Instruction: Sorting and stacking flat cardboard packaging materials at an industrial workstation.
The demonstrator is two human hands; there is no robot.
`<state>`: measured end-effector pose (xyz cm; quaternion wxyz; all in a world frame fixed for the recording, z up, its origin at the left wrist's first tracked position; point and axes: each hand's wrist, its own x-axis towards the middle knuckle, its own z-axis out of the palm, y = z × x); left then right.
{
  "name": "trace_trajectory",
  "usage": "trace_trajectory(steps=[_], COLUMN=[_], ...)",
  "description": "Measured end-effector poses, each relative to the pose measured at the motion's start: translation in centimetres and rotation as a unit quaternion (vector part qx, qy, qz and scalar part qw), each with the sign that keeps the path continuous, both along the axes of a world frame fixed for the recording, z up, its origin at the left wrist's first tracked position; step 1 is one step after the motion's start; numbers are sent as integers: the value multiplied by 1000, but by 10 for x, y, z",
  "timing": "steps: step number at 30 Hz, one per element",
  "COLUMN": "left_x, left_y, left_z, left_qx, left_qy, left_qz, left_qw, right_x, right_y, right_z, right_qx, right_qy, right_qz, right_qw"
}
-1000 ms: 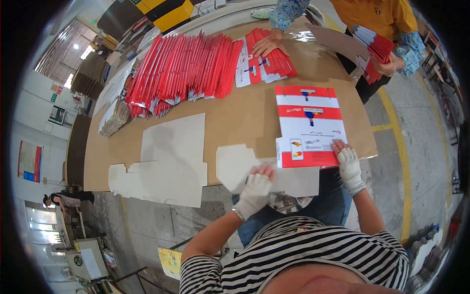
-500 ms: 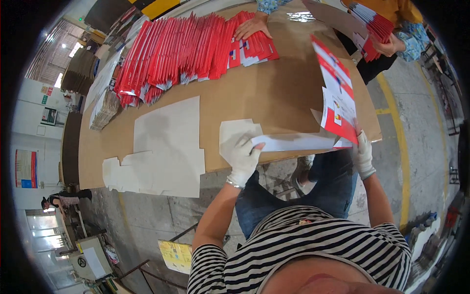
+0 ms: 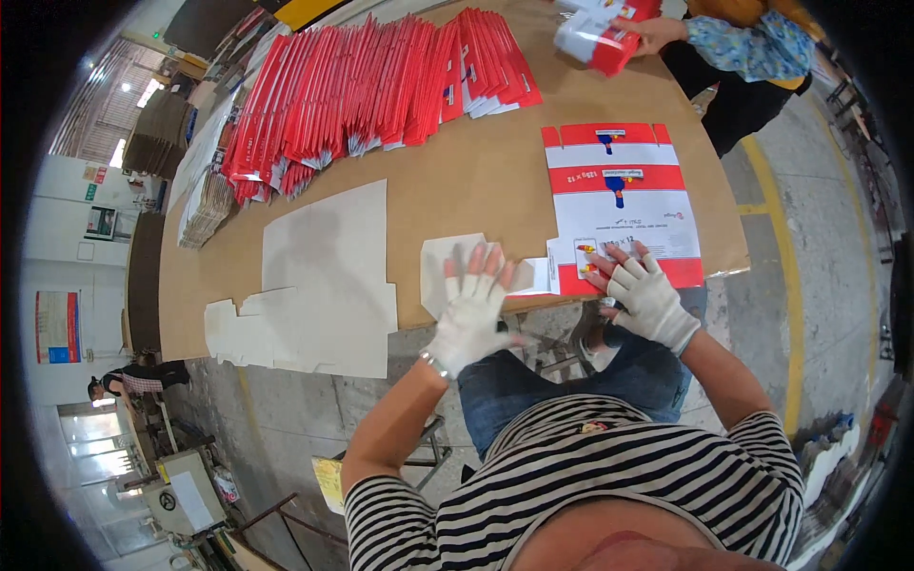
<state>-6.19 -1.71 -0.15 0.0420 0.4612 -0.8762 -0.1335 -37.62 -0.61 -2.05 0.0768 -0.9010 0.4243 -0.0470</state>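
A red-and-white printed carton [image 3: 624,205] lies flat near the right end of the cardboard-covered table [image 3: 476,186], with a narrow white flap [image 3: 541,276] at its left side. My right hand [image 3: 649,297], in a fingerless white glove, rests its spread fingers on the carton's lower part. My left hand [image 3: 470,309], gloved the same way, is open with fingers fanned out. It is over a small plain white board piece [image 3: 447,262], just left of the flap; I cannot tell whether it touches.
A large plain white board [image 3: 328,276] lies at left, overhanging the near edge. Many folded red cartons [image 3: 352,86] stand in a row along the far side, beside stacked brown board [image 3: 205,209]. At far right a co-worker's hand [image 3: 657,36] holds red-and-white cartons.
The carton was tilted up in my right hand and now lies flat. My left hand has let go of the white flap and opened. The co-worker's hand has left the row of folded cartons.
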Motion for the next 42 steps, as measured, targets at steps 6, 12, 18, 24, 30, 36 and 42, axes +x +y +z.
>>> trace_trajectory(steps=[6,12,18,24,30,36,42], left_x=[37,40,39,14,-27,-19,-31], left_y=[20,30,19,5,-14,-21,-17], left_z=[-3,-4,-36,-75,-54,-60,-34], left_qx=[-62,-6,63,57,-22,-150,-82], left_qy=[-7,-33,498,642,474,241,117], left_qz=[133,140,313,359,361,51,-61], left_qw=[989,990,806,675,803,958,988], right_x=[-1,0,-4,-2,-7,-16,-16], right_y=[6,6,6,4,5,-3,-4], right_z=[7,0,0,1,1,2,-1], right_qx=[2,-7,-19,-8,-16,-79,-89], right_qy=[-7,-46,-46,-59,-42,2,29], right_qz=[-17,-20,-24,-24,-14,31,26], right_qw=[1000,999,998,998,999,996,995])
